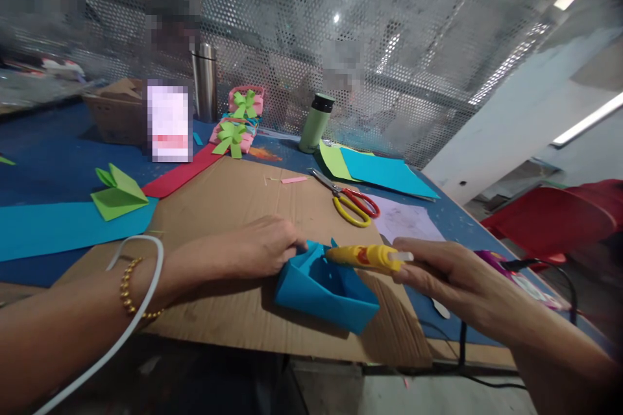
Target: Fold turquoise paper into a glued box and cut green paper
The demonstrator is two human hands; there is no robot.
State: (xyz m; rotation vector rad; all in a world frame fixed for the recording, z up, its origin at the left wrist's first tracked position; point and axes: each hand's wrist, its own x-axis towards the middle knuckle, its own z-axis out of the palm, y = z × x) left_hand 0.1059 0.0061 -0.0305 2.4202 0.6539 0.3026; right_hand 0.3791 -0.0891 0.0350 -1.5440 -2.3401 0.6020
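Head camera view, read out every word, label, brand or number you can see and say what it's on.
No text can be read anywhere.
The white pack: blurred out.
The glue gun in the right hand: a red mark, too small to read.
The pale sheet near the scissors: faint marks, illegible.

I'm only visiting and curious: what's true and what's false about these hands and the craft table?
1. The right hand holds a yellow glue gun. True.
2. The left hand grips a red paper box. False: the paper box is blue.
3. The scissors lie on the table, in neither hand. True.
4. The green bottle lies on its side. False: it stands upright.
5. A gold bead bracelet sits on the left wrist. True.
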